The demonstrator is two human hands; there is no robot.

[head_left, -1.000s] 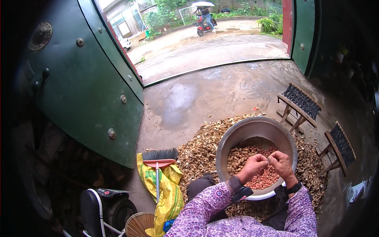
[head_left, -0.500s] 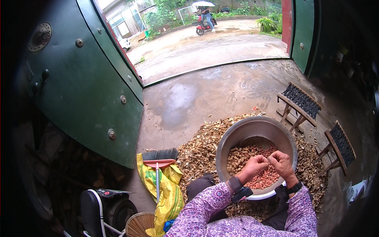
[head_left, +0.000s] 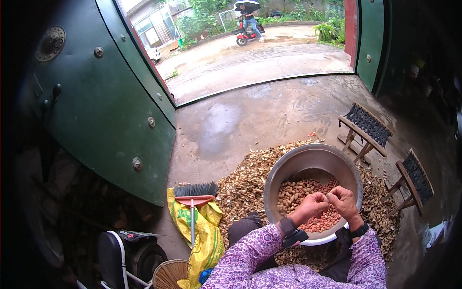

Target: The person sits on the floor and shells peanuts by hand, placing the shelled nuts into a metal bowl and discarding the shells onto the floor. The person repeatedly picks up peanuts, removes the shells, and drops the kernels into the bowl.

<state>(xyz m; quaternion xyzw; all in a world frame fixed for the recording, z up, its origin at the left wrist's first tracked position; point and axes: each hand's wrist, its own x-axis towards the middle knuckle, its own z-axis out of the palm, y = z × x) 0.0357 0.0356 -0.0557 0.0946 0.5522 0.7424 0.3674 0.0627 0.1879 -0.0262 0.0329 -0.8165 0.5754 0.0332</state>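
Note:
Between my knees stands a wide metal basin (head_left: 277, 168). Unshelled peanuts (head_left: 290, 193) lie on its left side, and reddish shelled kernels (head_left: 323, 222) on its right and near side. Over the basin, my left hand (head_left: 313, 206) is closed in a pinch, its fingertips meeting those of my right hand (head_left: 344, 204). My right hand is pinched as well. A small brownish piece, by its look a peanut, shows between the fingertips of both hands; fingers hide most of it.
Peanut shells (head_left: 244, 185) lie heaped around the basin. Two low stools (head_left: 368, 124) with black woven seats stand at right. A broom (head_left: 195, 198) rests on a yellow sack (head_left: 204, 241) at left. Beyond the green door (head_left: 101, 96), a person with an umbrella sits on a red scooter (head_left: 244, 37).
My hands stay together over the basin, with the fingers slightly shifted. Outside, the scooter has moved a little to the left and the umbrella has tilted, showing its dark underside.

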